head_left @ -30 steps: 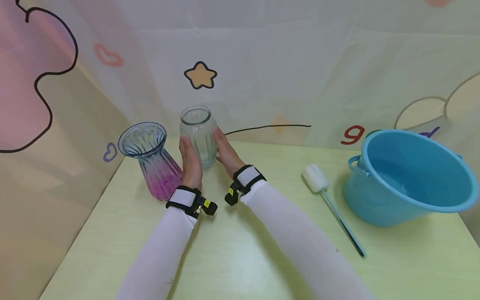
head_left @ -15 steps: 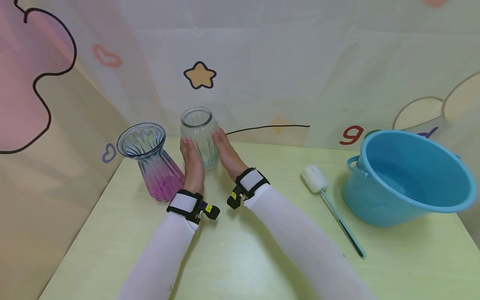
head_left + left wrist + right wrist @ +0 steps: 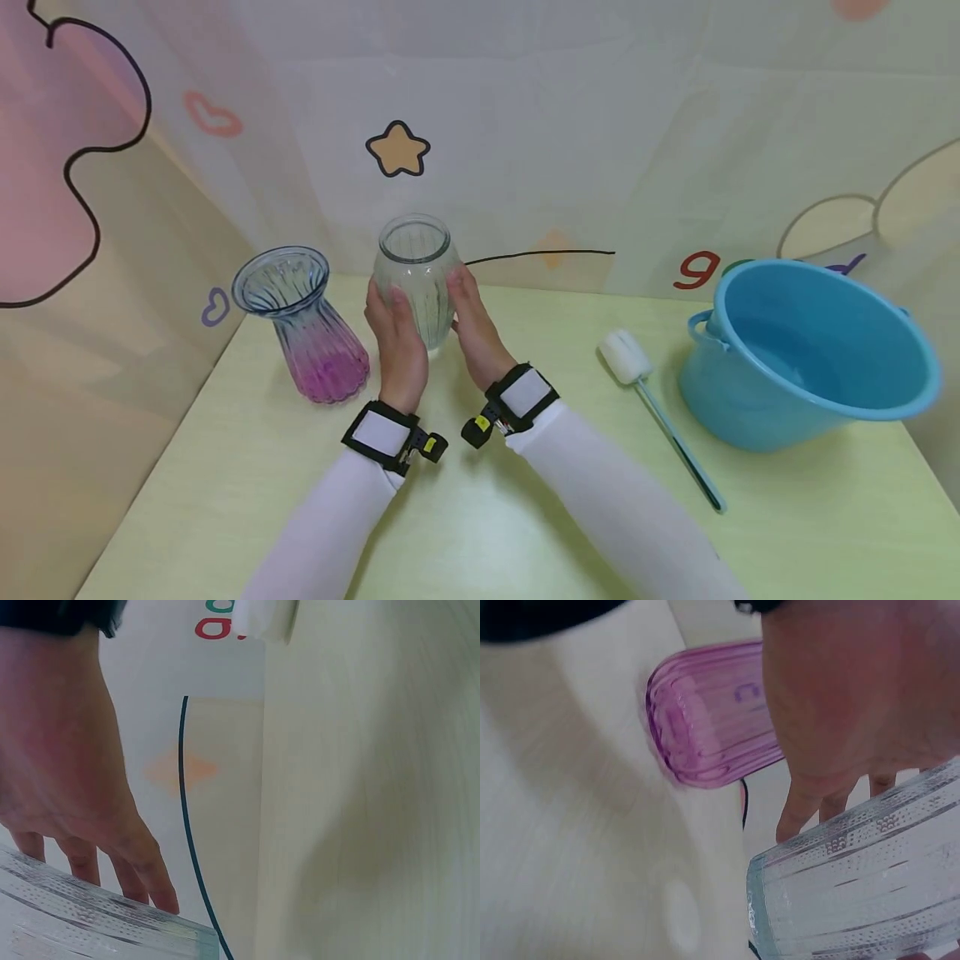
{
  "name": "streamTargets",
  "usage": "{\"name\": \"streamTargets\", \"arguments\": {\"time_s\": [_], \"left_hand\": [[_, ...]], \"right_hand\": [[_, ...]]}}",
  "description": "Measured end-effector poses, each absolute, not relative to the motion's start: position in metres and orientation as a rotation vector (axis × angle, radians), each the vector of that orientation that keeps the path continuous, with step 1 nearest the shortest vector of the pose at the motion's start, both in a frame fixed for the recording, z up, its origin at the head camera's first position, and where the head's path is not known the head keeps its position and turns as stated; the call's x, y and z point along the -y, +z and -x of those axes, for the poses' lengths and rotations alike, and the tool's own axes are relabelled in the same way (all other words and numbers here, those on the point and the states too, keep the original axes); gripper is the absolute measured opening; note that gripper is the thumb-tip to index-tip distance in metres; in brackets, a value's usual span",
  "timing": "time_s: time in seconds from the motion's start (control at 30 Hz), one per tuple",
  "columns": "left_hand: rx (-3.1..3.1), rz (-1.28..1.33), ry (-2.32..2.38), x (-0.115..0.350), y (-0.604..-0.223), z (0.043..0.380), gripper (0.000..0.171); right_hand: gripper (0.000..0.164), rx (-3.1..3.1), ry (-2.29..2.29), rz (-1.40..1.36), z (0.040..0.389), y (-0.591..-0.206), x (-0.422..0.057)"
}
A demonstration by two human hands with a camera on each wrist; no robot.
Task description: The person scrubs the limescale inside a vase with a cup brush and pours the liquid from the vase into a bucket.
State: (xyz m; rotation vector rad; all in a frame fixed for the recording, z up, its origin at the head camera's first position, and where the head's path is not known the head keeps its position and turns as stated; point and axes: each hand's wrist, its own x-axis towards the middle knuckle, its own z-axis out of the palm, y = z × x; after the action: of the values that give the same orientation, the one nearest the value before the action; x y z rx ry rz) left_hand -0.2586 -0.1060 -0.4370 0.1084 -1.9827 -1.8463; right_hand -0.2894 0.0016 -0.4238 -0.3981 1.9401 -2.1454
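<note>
On the counter (image 3: 465,533), to the right of and nearer than the clear jar (image 3: 426,287), a white-headed brush (image 3: 626,358) is laid untouched, with a blue bucket (image 3: 723,387) farther right. Left of the jar, a pink vase (image 3: 322,350) is seen standing apart. The jar is held between left hand (image 3: 401,350) and right hand (image 3: 480,329), the grip spread to its width. It seems lifted, though clearance is hard to judge. Hold appears secured; release is presumably left. Behind the jar, a printed backdrop (image 3: 525,150) is hung.

Vase (image 3: 322,354) left of the jar (image 3: 420,283), brush (image 3: 627,360) to the right on the table (image 3: 480,525) (bucket (image 3: 738,392) farther right)
</note>
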Motion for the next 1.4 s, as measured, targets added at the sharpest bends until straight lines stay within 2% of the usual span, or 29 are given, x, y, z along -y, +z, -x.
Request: {"name": "streamTargets", "arguments": {"time_s": [0.13, 0.23, 0.83, 1.07, 1.4], "left_hand": [[1.993, -0.064, -1.827, 0.1, -0.437, 0.254, 0.096], [2.001, -0.028, -1.83, 0.096, -0.437, 0.251, 0.101], [2.149, 0.303, -1.918, 0.077, -0.444, 0.234, 0.106], [2.225, 0.276, -1.959, 0.071, -0.448, 0.228, 0.114], [2.333, 0.336, -1.974, 0.06, -0.452, 0.218, 0.111]], "right_hand": [[0.062, -1.947, -2.184, 0.438, 0.277, -0.422, -0.01], [0.064, -1.959, -2.203, 0.455, 0.269, -0.422, -0.017], [0.064, -2.038, -2.255, 0.389, 0.234, -0.424, -0.062], [0.056, -2.026, -2.259, 0.389, 0.222, -0.427, -0.079], [0.054, -2.086, -2.211, 0.362, 0.205, -0.431, -0.105]]}}
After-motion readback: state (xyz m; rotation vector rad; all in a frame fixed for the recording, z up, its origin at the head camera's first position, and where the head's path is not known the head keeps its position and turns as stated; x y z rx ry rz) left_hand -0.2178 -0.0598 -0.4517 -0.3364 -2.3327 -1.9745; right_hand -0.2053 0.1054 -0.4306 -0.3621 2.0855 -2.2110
